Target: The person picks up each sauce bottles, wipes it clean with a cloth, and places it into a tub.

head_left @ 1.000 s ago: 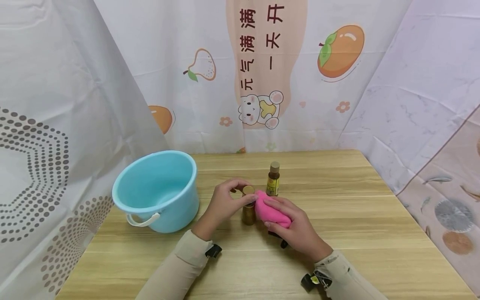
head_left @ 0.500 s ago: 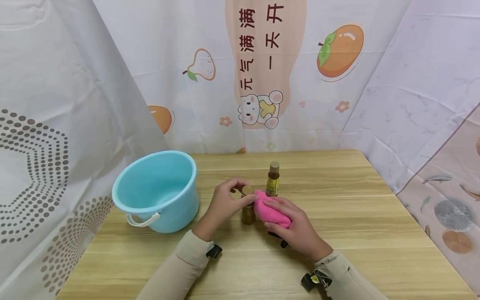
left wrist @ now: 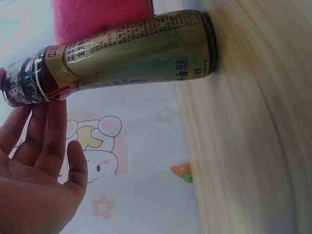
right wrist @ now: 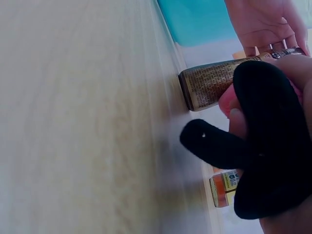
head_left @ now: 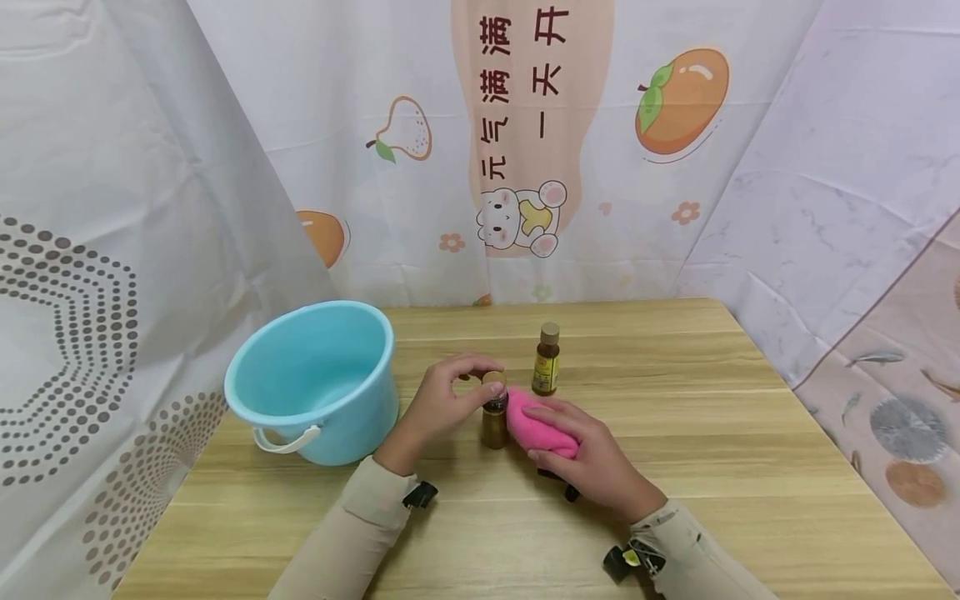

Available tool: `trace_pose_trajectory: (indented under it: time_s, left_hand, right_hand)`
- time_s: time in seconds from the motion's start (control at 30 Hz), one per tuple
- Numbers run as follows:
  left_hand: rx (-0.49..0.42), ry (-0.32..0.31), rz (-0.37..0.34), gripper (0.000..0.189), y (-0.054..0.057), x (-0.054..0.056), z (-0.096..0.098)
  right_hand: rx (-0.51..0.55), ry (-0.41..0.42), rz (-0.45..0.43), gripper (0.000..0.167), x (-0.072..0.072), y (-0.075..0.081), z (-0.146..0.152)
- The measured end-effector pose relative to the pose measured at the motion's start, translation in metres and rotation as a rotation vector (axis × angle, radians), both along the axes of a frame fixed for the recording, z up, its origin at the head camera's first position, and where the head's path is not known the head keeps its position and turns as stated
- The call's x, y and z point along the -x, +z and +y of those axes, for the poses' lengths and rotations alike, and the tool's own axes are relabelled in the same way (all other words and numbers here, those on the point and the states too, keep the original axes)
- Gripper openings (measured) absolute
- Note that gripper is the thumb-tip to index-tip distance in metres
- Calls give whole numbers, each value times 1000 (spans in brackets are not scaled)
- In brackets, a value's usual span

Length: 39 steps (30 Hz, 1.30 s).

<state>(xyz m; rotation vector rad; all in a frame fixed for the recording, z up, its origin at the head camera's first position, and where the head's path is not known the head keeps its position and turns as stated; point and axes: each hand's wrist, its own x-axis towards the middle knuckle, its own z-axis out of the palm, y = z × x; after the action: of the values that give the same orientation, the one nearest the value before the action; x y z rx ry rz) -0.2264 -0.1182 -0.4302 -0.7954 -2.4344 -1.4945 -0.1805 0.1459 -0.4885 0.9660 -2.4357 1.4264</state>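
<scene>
Comparing the head views, we find the left hand (head_left: 441, 406) shifted slightly toward nine o'clock, its thumb now higher on the tall bottle (head_left: 494, 430), so that the dark neck (head_left: 496, 405) shows below the cap (head_left: 493, 377). The pink cloth (head_left: 537, 433) has dropped a little toward six o'clock, baring the base of the small bottle (head_left: 547, 367). Setting twelve o'clock at the table's far edge, we place the tall bottle upright near the middle of the tabletop (head_left: 487, 533), the cloth at its three o'clock, the small bottle standing between one and two, and the blue bucket (head_left: 363, 425) well apart between nine and ten. Our left hand is half closed, thumb and fingers pinching the bottle's top from opposite sides; our right hand (head_left: 596, 454) is curled firmly round the cloth, whose edge appears to touch the bottle's side. We judge that the top serves as the steadying point, while the cloth's contact now falls lower on the bottle; we cannot tell how hard it presses.
</scene>
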Motion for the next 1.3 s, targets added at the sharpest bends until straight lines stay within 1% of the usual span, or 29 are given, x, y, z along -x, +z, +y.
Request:
trace_pose_trajectory:
  time_s: [0.13, 0.17, 0.37, 0.4, 0.5, 0.7, 0.87, 1.07, 1.3]
  left_hand:
    - [2, 2, -2, 20, -1, 0, 0]
    - [-5, 4, -12, 20, 2, -3, 1]
    - [-11, 16, -31, 20, 2, -3, 0]
    - [-4, 17, -24, 20, -2, 0, -1]
    - [-3, 22, -27, 22, -2, 0, -1]
    - [0, 39, -28, 21, -2, 1, 0]
    - [-2, 52, -15, 21, -2, 1, 0]
    - [-8, 62, -20, 22, -1, -1, 1]
    - [-14, 75, -34, 26, -1, -1, 4]
  right_hand:
    - [-43, 0, -31, 55, 0, 0, 1]
    - [-49, 0, -41, 55, 0, -1, 1]
    - [-79, 11, -100, 56, 1, -2, 1]
    - [-82, 13, -104, 57, 1, -2, 1]
    - [-83, 17, -96, 57, 1, -2, 1]
    - [-64, 24, -22, 55, 1, -1, 1]
    - [-38, 20, -22, 55, -1, 3, -1]
    - [-1, 15, -21, 54, -3, 6, -2]
    - [57, 3, 36, 54, -3, 4, -2]
